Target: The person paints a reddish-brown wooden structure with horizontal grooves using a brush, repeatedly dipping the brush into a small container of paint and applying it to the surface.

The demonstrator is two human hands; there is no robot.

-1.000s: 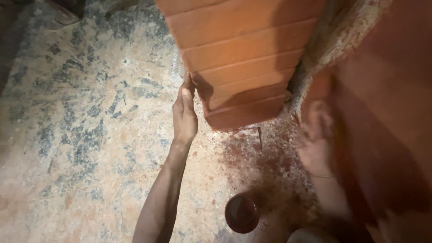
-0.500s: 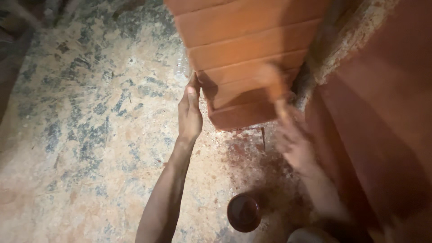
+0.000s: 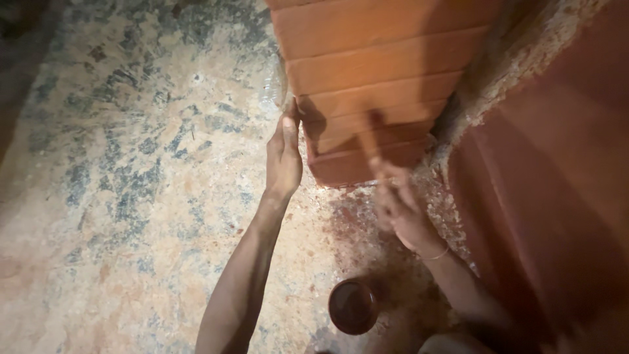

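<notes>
Two bare hands work on a stack of red clay slabs [image 3: 373, 85] standing on a mottled floor [image 3: 118, 196].
Left hand [image 3: 285, 154] lies flat, fingers open, against the stack's left edge; right hand [image 3: 396, 196] is blurred, its grip cannot be told; a small dark bowl [image 3: 352, 306] sits near.

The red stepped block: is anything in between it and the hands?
Nothing visible. The left hand already rests against the side of the red stepped block. The blurred right hand is just in front of its lowest step; contact is unclear.

Ribbed block [image 3: 380, 78]: matt reddish clay, smooth faces with grooved bands. Floor [image 3: 131, 196]: rough, mottled stone or concrete. Small bowl [image 3: 352, 306]: dark, slightly glossy. Right-hand wall [image 3: 557, 183]: matt red coating.
</notes>
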